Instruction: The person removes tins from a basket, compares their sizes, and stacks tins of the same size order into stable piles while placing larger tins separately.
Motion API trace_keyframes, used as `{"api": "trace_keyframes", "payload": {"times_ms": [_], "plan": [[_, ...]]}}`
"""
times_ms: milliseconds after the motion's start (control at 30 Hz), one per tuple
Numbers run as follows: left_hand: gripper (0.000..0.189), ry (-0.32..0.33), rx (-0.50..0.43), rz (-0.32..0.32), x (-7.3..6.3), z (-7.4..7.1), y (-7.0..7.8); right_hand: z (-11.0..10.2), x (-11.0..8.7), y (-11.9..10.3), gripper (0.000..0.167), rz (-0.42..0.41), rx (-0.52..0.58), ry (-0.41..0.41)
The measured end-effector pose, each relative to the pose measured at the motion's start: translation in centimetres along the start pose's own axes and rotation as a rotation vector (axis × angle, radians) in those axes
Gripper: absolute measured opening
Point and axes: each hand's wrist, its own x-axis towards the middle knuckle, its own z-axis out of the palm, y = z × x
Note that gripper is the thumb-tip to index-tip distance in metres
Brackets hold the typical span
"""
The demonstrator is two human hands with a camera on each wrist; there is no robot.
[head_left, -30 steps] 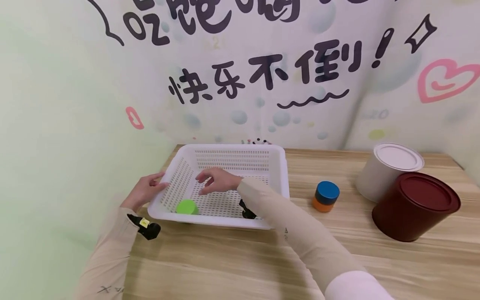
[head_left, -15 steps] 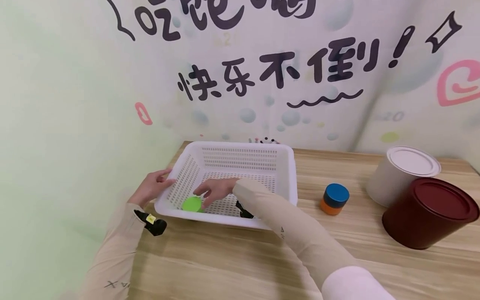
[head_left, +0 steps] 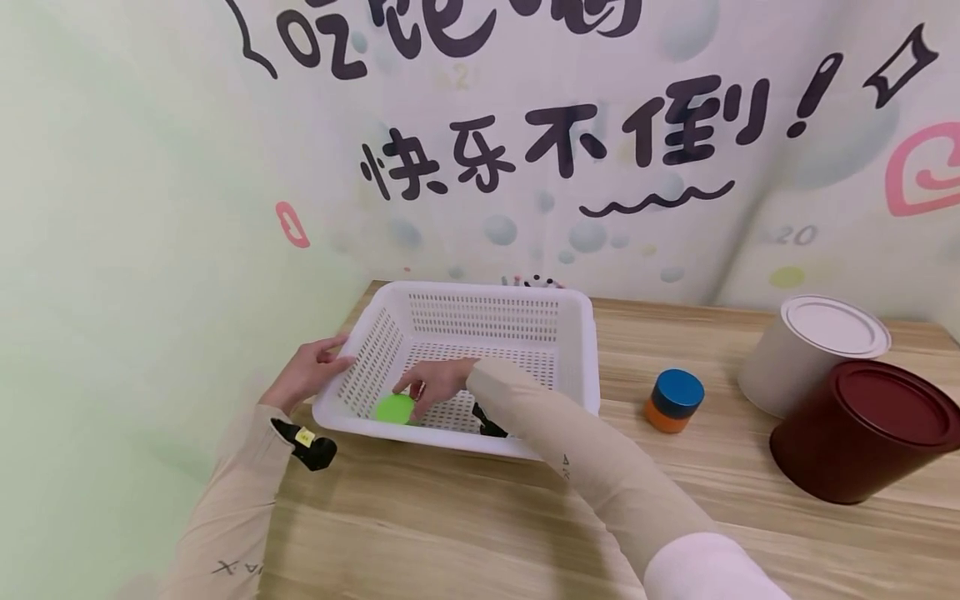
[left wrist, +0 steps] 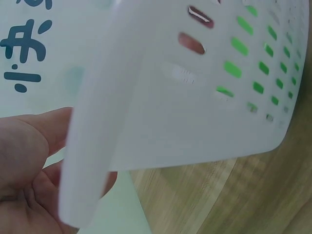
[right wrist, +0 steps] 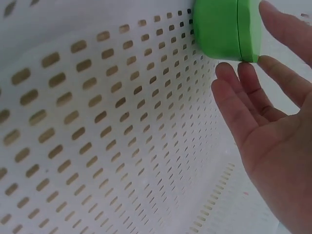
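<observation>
A white plastic basket (head_left: pixel 480 444) with slotted walls sits on the table. At its left end, my left hand (head_left: pixel 309 373) holds the rim, thumb on one side and fingers on the other, as the left wrist view shows. Inside, in the near left corner, is a round green lidded jar (head_left: pixel 393 408). My right hand (head_left: pixel 438 383) reaches down into the basket with thumb and index finger at the edge of the jar's lid (right wrist: pixel 249 31). Its other fingers (right wrist: pixel 231 100) are bent below the jar in the right wrist view.
Right of the basket stands a small jar (head_left: pixel 675 400) with a blue lid and orange base. Farther right are a white can (head_left: pixel 813 354) and a dark red can (head_left: pixel 862 433). A printed cloth (head_left: pixel 525 233) hangs behind the table (head_left: pixel 450 525).
My right hand has moved down and left inside the basket, from above its middle to the green jar's lid. The left hand stays on the rim. The head view has shifted slightly.
</observation>
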Motion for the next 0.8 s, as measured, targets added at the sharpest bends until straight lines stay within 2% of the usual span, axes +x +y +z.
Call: {"api": "trace_keyframes", "payload": {"times_ms": [133, 233, 367, 567, 800], "plan": [[0.056, 0.002, -0.005, 0.000, 0.02, -0.02, -0.04, 0.08, -0.02, 0.06, 0.053, 0.071, 0.007, 0.035], [0.056, 0.003, -0.007, -0.003, 0.01, -0.02, -0.04, 0.19, 0.07, 0.27, 0.052, 0.093, 0.027, 0.062], [0.057, 0.001, -0.013, -0.006, 0.03, 0.01, -0.06, 0.35, 0.14, 0.52, 0.059, 0.050, 0.096, 0.056], [0.057, 0.000, -0.012, -0.006, -0.12, 0.01, 0.05, 0.33, 0.16, 0.63, 0.063, -0.042, 0.189, -0.014], [0.057, 0.005, -0.010, -0.002, -0.20, 0.13, 0.19, 0.26, 0.11, 0.85, 0.060, -0.004, 0.135, 0.003]]}}
